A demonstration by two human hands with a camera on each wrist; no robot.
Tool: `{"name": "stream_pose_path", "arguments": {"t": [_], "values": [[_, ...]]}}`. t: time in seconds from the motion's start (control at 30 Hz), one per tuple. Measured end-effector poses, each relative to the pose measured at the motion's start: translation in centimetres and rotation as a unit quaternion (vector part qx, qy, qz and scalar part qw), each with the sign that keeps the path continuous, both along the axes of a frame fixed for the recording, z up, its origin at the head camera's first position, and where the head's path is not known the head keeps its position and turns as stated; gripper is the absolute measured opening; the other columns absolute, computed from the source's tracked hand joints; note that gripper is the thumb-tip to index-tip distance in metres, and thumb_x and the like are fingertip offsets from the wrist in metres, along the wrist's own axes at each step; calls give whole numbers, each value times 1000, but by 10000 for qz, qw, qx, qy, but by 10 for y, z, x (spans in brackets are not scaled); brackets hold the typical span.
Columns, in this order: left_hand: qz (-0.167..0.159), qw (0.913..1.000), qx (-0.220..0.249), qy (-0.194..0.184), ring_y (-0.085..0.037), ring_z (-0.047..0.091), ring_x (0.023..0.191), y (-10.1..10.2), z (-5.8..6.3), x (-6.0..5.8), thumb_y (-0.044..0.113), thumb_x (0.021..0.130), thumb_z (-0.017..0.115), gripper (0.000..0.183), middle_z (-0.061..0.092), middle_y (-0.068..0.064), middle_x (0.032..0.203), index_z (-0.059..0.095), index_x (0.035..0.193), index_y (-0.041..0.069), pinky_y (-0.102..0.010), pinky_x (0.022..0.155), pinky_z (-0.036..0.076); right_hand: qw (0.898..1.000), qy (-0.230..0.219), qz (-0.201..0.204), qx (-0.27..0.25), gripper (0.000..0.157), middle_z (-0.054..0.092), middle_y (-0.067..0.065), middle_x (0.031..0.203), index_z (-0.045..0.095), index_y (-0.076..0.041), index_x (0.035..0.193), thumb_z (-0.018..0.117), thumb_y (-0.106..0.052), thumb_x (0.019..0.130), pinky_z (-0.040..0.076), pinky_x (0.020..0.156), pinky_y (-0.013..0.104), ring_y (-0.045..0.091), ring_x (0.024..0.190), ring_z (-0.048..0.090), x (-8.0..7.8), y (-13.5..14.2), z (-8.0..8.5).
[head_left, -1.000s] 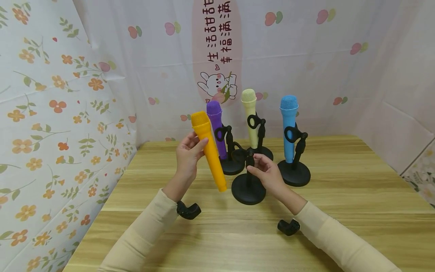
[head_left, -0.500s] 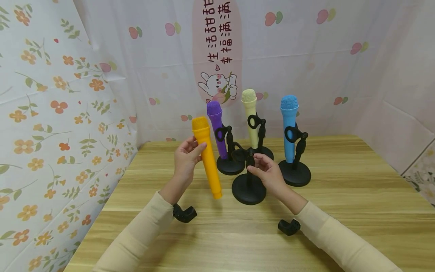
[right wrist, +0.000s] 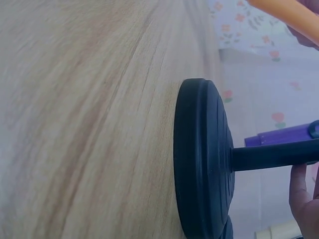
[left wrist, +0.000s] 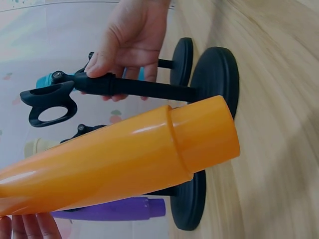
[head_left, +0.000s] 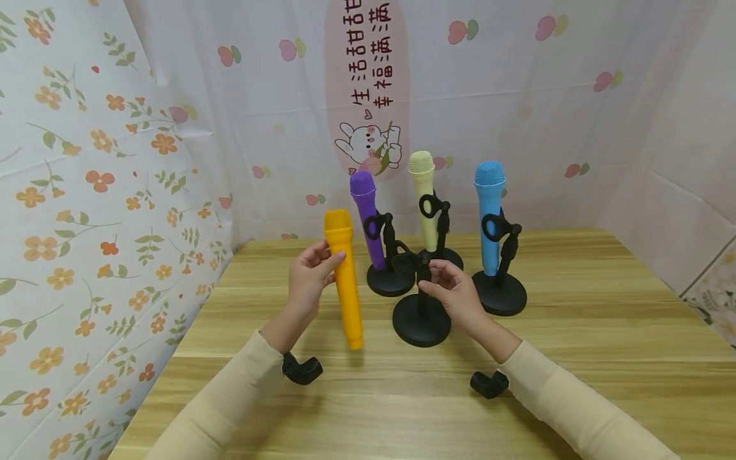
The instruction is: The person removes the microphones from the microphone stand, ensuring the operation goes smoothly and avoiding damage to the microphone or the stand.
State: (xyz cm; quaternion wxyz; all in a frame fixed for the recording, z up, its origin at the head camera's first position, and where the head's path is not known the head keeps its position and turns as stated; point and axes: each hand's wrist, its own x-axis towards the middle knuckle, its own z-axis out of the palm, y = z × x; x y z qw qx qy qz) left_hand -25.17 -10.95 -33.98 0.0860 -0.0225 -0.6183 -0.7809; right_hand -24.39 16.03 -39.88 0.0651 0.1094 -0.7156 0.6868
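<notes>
The left grip (head_left: 307, 279), closed around the orange microphone (head_left: 347, 291), had lowered and straightened it left of the front stand (head_left: 421, 321), whose ring (left wrist: 49, 95) stayed unfilled (the right grip (head_left: 458, 296) pinched its post (left wrist: 154, 90)).

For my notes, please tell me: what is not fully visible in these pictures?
Orange microphone, left wrist view: top cut off by left edge.
Front stand, right wrist view: top cut off by right edge.
Back stand, head view: base partly hidden by front stand and right hand.
</notes>
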Motion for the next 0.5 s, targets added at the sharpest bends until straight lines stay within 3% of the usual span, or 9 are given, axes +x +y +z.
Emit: {"name": "stream_pose_path", "arguments": {"t": [0.5], "values": [[-7, 9973, -529, -507, -16, 63, 81, -24, -8, 9, 13, 86, 76, 40, 63, -4, 97, 63, 122, 3, -30, 68, 54, 10000, -47, 4, 21, 39, 55, 1, 104, 52, 7, 124, 69, -2, 90, 48, 83, 17, 11, 97, 53, 0, -2, 2]]}}
